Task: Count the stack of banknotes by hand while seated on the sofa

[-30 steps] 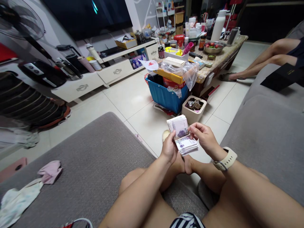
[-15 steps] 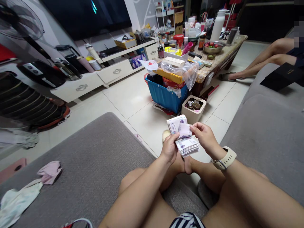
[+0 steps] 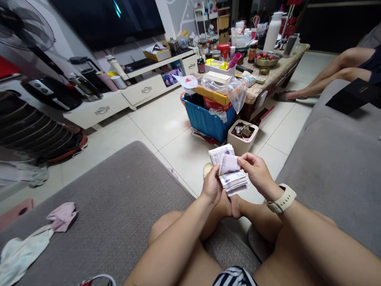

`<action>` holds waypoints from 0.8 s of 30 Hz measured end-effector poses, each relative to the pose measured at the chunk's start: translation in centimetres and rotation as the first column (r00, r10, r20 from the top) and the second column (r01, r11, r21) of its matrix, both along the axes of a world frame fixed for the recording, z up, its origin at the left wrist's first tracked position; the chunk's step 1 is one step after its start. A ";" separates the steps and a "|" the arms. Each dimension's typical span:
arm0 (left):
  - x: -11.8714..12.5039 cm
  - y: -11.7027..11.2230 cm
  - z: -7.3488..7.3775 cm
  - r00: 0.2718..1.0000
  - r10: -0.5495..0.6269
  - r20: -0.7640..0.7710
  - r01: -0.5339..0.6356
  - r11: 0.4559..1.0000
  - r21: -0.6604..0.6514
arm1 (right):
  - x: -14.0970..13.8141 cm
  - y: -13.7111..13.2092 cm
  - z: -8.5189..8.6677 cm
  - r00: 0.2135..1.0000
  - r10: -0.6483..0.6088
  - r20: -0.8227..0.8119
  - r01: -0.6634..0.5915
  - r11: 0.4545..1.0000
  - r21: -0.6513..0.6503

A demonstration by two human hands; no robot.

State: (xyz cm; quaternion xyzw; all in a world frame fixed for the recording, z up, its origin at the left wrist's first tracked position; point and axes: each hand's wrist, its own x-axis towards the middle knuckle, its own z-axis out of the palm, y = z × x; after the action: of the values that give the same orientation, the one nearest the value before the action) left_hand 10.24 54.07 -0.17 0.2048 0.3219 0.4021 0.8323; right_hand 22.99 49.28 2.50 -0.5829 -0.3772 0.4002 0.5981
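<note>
A folded stack of purple-white banknotes (image 3: 234, 181) is gripped by my left hand (image 3: 212, 186), its thumb lying along the near left edge. Part of the stack stands up at the back and part folds down at the front. My right hand (image 3: 256, 171) pinches the right edge of one banknote (image 3: 229, 164) between thumb and fingers, at the upper part of the stack. On my right wrist is a cream watch (image 3: 281, 198). Both hands are above my crossed lower legs.
Just beyond my hands stand a cream bin (image 3: 242, 143) with wrappers and a blue box (image 3: 205, 124) piled with things. A crowded coffee table (image 3: 285, 63) lies behind. Grey sofa seats (image 3: 119, 190) flank me. Another person's legs (image 3: 330, 75) rest at the right.
My left thumb has shifted slightly up and left on the stack. The banknote between the hands sits flatter and shows more of its face. My right hand has barely moved.
</note>
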 end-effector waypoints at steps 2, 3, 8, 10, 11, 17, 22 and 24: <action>0.0 0.0 0.0 1.000 0.002 -0.003 -0.002 1.000 0.007 | 0.0 0.0 0.1 1.000 0.013 -0.006 -0.013 1.000 0.011; 0.0 0.1 0.0 1.000 0.004 -0.004 -0.004 1.000 0.011 | -0.1 0.0 0.1 1.000 0.020 -0.011 -0.019 1.000 0.014; 0.0 0.1 -0.2 1.000 0.021 -0.008 -0.021 1.000 0.009 | 0.0 -0.1 0.1 0.999 0.032 -0.033 -0.031 0.999 0.021; 0.1 0.1 -0.2 1.000 0.022 -0.005 -0.022 1.000 0.010 | 0.0 -0.1 0.1 0.999 0.030 -0.032 -0.029 0.999 0.018; 0.0 0.1 -0.2 1.000 0.022 -0.004 -0.022 1.000 0.013 | 0.0 -0.1 0.1 0.999 0.030 -0.033 -0.029 0.999 0.014; 0.1 0.1 0.0 0.999 0.033 -0.022 -0.033 0.999 0.007 | -0.1 -0.1 0.1 0.998 0.036 -0.057 -0.035 0.999 0.009; 0.1 0.1 0.0 0.999 0.035 -0.022 -0.035 0.999 -0.003 | -0.1 0.0 0.1 0.998 0.037 -0.057 -0.036 0.999 0.016; 0.1 0.1 0.0 0.999 0.034 -0.018 -0.034 0.999 -0.003 | -0.1 0.0 0.1 0.998 0.036 -0.060 -0.035 0.999 0.014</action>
State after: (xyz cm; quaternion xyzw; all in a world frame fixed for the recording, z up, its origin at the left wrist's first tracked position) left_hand 10.34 54.16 -0.19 0.2013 0.3334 0.4139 0.8228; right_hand 22.92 49.26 2.56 -0.5600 -0.3719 0.4256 0.6057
